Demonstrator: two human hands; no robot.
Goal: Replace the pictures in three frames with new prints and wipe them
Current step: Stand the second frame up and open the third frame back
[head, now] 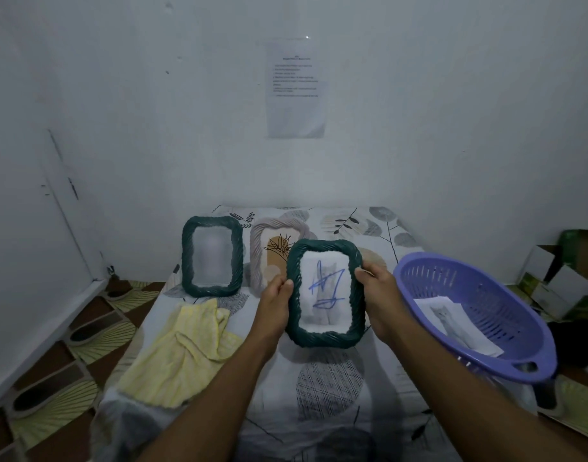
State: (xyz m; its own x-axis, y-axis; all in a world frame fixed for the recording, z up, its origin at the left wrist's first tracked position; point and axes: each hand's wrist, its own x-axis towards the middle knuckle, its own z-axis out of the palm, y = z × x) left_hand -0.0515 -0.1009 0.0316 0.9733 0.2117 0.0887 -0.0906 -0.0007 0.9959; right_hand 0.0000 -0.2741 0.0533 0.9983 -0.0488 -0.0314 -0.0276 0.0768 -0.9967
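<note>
Above our leaf-print worktop we grip a dark green twisted-rim picture frame by its sides, left hand and right hand, just left of the lilac plastic basket

Curled left hand, curled right hand

the room is dim, with a cool bluish-grey cast over the wall. light falls soft and even, its source out of view; shadows are faint, and the view darkens toward the bottom edge. the wide lens bows the wall lines at the left edge. the held frame looks sharp, its blue scribble clear. the far frame shows a blurred picture, and the taped sheet is too soft to read.
</note>
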